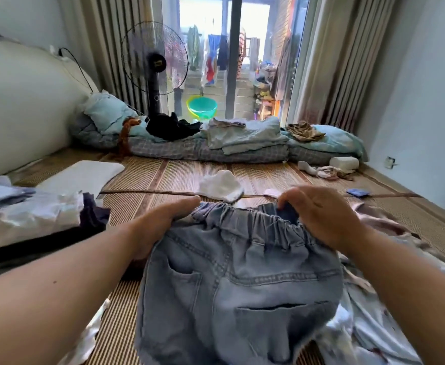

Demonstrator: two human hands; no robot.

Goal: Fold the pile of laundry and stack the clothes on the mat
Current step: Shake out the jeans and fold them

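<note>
Denim shorts point(239, 280) hung before us, our left hand point(160, 222) and right hand point(318, 217) pinching their waistband over the mat point(163, 177); folding them in half probably came next.

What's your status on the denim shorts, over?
Both hands, left hand and right hand, grip the denim shorts at the waistband. Shorts unfolded, held over the mat. Loose white cloth lies just beyond.

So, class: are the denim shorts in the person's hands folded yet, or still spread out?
Spread out. The denim shorts hang at full width, both back pockets showing, with the left hand and right hand gripping the waistband ends.
</note>
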